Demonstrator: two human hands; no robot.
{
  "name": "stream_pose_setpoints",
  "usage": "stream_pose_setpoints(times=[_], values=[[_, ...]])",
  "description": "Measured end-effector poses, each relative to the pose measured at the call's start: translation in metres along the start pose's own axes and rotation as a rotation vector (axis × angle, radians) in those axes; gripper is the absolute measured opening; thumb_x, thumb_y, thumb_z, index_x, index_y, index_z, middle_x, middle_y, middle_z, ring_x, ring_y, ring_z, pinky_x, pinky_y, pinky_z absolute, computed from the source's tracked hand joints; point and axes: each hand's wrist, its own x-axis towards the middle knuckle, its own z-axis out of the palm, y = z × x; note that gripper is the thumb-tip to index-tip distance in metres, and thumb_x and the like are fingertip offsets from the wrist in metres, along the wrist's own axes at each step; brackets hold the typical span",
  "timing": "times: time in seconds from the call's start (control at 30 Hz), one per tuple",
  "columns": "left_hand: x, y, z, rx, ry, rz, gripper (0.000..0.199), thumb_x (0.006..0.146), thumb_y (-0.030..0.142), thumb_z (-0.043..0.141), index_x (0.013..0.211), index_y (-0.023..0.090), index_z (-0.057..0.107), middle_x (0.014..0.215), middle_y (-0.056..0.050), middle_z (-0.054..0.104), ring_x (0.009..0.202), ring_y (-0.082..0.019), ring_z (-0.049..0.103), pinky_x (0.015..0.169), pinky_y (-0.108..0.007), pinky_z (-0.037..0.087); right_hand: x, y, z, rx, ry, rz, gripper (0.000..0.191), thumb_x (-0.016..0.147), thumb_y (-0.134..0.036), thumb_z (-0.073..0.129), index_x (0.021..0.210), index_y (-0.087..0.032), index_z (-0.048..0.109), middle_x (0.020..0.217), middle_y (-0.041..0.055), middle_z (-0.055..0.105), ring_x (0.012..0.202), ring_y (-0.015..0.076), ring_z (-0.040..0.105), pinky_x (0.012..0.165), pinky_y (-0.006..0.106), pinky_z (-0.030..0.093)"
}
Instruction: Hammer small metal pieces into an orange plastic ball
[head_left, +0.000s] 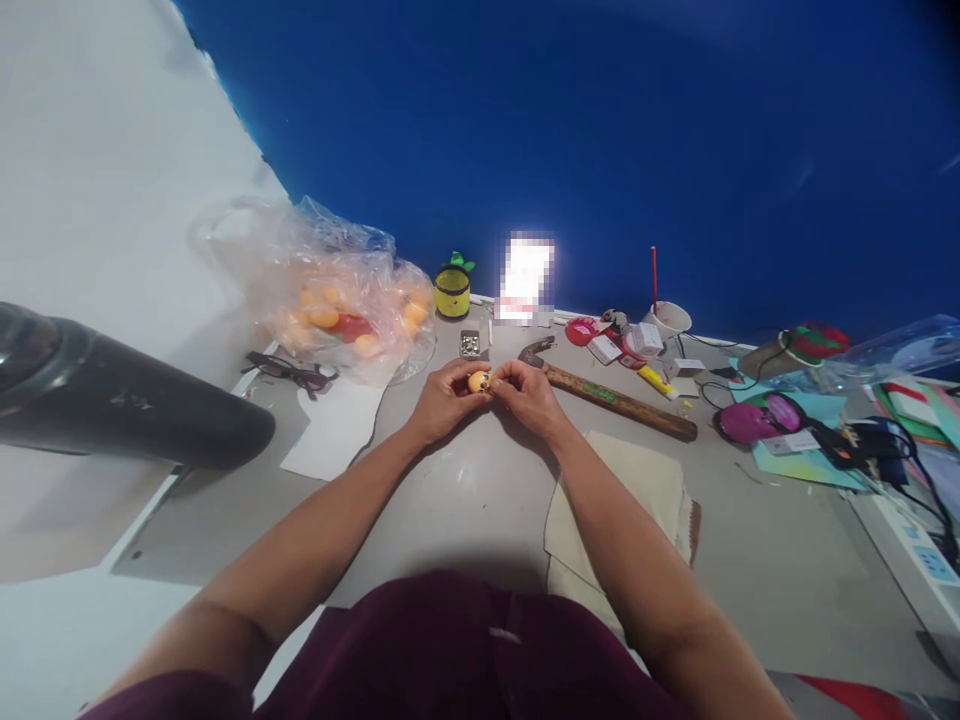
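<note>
Between my hands, over the middle of the grey table, is a small orange-yellow ball (478,382) with dark marks on its right side. My left hand (444,403) holds it between thumb and fingers. From the right, my right hand (529,398) has thumb and fingertips pinched together at the ball's marked side; whatever they may hold is too small to make out. Just beyond the ball sits a small clear box (470,344) with shiny pieces in it. A hammer (622,403) with a wooden handle lies right of my right hand.
Plastic bags of orange balls (337,315) and dark glasses (289,372) are at the left, near a big dark cylinder (135,400). A yellow cup (452,292) and a bright screen (525,275) stand behind. Folded cloth (622,500) lies under my right forearm; cables and craft items crowd the right.
</note>
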Motion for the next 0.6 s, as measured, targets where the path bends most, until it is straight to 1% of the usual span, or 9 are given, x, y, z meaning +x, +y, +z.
stream_pose_setpoints(times=[0.1, 0.23, 0.3, 0.37, 0.43, 0.53, 0.6], values=[[-0.001, 0.002, 0.002, 0.015, 0.025, 0.023, 0.040, 0.073, 0.032, 0.090, 0.110, 0.021, 0.082, 0.117, -0.010, 0.074, 0.109, -0.027, 0.069, 0.099, -0.041, 0.054, 0.001, 0.000, 0.000, 0.027, 0.013, 0.016, 0.022, 0.077, -0.043, 0.069, 0.076, -0.021, 0.065, 0.069, -0.0015, 0.063, 0.066, 0.0149, 0.055, 0.063, 0.027, 0.043], [-0.003, 0.007, 0.004, 0.070, 0.041, 0.071, 0.036, 0.075, 0.030, 0.088, 0.109, 0.021, 0.082, 0.113, -0.008, 0.074, 0.107, -0.026, 0.069, 0.101, -0.041, 0.054, 0.002, 0.000, 0.001, 0.064, 0.002, 0.037, 0.023, 0.075, -0.042, 0.071, 0.076, -0.020, 0.066, 0.067, -0.0018, 0.063, 0.064, 0.0138, 0.054, 0.060, 0.026, 0.041], [-0.003, 0.009, 0.004, 0.080, 0.050, 0.070, 0.036, 0.074, 0.029, 0.088, 0.108, 0.021, 0.082, 0.112, -0.008, 0.075, 0.107, -0.025, 0.069, 0.102, -0.042, 0.054, 0.002, 0.000, 0.002, 0.078, -0.002, 0.049, 0.023, 0.074, -0.042, 0.073, 0.076, -0.020, 0.066, 0.066, -0.0021, 0.062, 0.062, 0.0130, 0.052, 0.058, 0.025, 0.040], [-0.003, 0.010, 0.004, 0.045, 0.051, 0.030, 0.039, 0.071, 0.030, 0.090, 0.107, 0.020, 0.082, 0.112, -0.008, 0.074, 0.106, -0.025, 0.070, 0.100, -0.042, 0.055, 0.001, -0.001, 0.001, 0.114, -0.007, 0.060, 0.026, 0.072, -0.043, 0.076, 0.076, -0.020, 0.066, 0.065, -0.0025, 0.062, 0.059, 0.0119, 0.051, 0.057, 0.025, 0.039], [-0.002, 0.010, 0.004, -0.038, 0.039, -0.047, 0.045, 0.067, 0.031, 0.092, 0.108, 0.018, 0.082, 0.113, -0.009, 0.075, 0.101, -0.025, 0.071, 0.094, -0.041, 0.058, 0.000, -0.003, 0.001, 0.180, -0.015, 0.074, 0.032, 0.071, -0.047, 0.079, 0.078, -0.020, 0.066, 0.065, -0.0028, 0.062, 0.057, 0.0109, 0.049, 0.055, 0.024, 0.038], [-0.002, 0.012, 0.004, -0.160, 0.011, -0.167, 0.053, 0.064, 0.032, 0.094, 0.113, 0.016, 0.081, 0.103, -0.007, 0.077, 0.087, -0.022, 0.071, 0.084, -0.038, 0.060, -0.002, -0.006, -0.001, 0.297, -0.024, 0.113, 0.040, 0.071, -0.057, 0.081, 0.082, -0.021, 0.066, 0.065, -0.0031, 0.060, 0.053, 0.0100, 0.047, 0.050, 0.023, 0.034], [-0.001, 0.012, 0.005, -0.197, -0.001, -0.209, 0.055, 0.066, 0.032, 0.093, 0.117, 0.016, 0.080, 0.096, -0.005, 0.077, 0.080, -0.020, 0.070, 0.079, -0.037, 0.060, -0.002, -0.007, -0.002, 0.333, -0.018, 0.130, 0.044, 0.071, -0.061, 0.081, 0.083, -0.021, 0.066, 0.065, -0.0031, 0.060, 0.052, 0.0098, 0.046, 0.047, 0.022, 0.032]])
